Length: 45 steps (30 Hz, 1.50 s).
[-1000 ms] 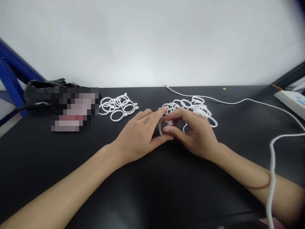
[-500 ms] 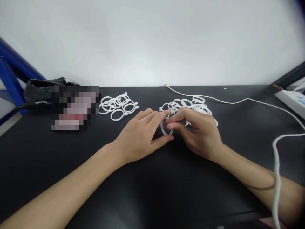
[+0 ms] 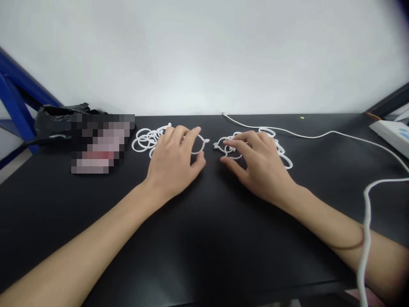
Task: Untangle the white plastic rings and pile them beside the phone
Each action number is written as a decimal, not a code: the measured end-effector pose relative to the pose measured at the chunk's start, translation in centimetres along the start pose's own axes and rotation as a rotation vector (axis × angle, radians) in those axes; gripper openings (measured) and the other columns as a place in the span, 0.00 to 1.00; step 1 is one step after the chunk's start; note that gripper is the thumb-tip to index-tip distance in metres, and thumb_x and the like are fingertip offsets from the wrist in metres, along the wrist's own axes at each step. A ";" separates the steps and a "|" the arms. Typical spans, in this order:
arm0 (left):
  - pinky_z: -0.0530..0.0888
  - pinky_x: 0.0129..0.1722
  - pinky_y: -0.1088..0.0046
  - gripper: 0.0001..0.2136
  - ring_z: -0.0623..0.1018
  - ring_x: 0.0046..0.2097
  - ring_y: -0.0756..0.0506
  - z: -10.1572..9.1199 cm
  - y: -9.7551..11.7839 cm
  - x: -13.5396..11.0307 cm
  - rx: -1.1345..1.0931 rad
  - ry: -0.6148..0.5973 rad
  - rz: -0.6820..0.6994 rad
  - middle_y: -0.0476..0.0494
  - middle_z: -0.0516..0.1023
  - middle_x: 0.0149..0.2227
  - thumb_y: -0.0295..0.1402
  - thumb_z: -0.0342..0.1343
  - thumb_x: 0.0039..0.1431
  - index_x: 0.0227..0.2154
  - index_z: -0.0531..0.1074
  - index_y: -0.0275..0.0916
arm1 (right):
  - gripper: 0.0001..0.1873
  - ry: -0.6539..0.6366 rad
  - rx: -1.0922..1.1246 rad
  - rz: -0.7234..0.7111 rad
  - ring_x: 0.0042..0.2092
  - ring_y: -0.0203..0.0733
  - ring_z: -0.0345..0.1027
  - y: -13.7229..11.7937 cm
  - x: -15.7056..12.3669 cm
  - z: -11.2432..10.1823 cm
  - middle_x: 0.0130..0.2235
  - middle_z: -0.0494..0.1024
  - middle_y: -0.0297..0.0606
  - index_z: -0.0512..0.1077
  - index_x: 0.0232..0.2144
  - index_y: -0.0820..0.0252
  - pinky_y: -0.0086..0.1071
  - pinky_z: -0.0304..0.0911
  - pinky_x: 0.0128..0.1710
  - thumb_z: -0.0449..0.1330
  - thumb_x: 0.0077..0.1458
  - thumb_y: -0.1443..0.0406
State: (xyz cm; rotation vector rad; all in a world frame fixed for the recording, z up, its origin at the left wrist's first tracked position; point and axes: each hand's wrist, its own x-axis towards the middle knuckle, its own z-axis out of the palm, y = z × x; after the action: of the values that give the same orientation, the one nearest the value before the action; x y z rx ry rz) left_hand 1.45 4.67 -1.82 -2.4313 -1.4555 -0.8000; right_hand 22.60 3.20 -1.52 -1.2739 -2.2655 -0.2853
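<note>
My left hand [image 3: 175, 160] is over the left group of white rings [image 3: 143, 140], thumb and index finger apart. Beyond those two fingertips shows one white plastic ring [image 3: 203, 146] with a small tab; its other side is hidden behind the hand, and no grip on it is visible. Across a narrow gap, my right hand [image 3: 258, 164] reaches over the right pile of white rings [image 3: 286, 163]. Its fingers are spread and the thumb is near the closest rings. Part of that pile is covered by the hand.
A white cable [image 3: 297, 134] runs along the back of the black table [image 3: 198, 238] and hangs over my right forearm. At the left are a black plastic bag [image 3: 53, 123] and a pixelated item [image 3: 104, 145]. A white box [image 3: 391, 136] stands at the right.
My left hand has moved left, from the middle to the left group, and one ring now lies by its fingertips. My right hand has opened from its pinch around that ring, staying near the right pile.
</note>
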 end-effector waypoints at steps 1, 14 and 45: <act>0.70 0.49 0.55 0.20 0.71 0.49 0.35 0.2 -0.5 0.1 0.051 -0.022 -0.017 0.35 0.74 0.45 0.34 0.49 0.63 0.56 0.66 0.34 | 0.15 -0.027 -0.045 -0.004 0.47 0.54 0.64 0.2 -0.1 0.2 0.47 0.75 0.48 0.72 0.48 0.60 0.49 0.60 0.49 0.58 0.61 0.60; 0.68 0.51 0.49 0.19 0.69 0.53 0.30 1.0 -2.4 0.1 0.154 -0.099 -0.075 0.31 0.72 0.51 0.32 0.47 0.62 0.53 0.70 0.33 | 0.06 -0.116 -0.038 -0.045 0.41 0.49 0.64 0.4 0.0 0.4 0.37 0.78 0.40 0.73 0.40 0.59 0.43 0.58 0.43 0.58 0.61 0.66; 0.73 0.41 0.66 0.07 0.71 0.40 0.46 0.0 0.6 0.0 -0.385 0.141 0.333 0.45 0.80 0.35 0.31 0.56 0.64 0.30 0.76 0.38 | 0.09 0.043 0.392 -0.057 0.33 0.34 0.68 -1.5 0.0 -0.9 0.34 0.72 0.35 0.72 0.42 0.61 0.28 0.66 0.33 0.61 0.61 0.63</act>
State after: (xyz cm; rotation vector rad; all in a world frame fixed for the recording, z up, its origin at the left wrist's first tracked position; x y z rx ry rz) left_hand 1.93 4.41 -1.76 -2.7162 -0.8745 -1.2299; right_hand 21.63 2.06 -0.66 -0.9903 -2.1848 0.1085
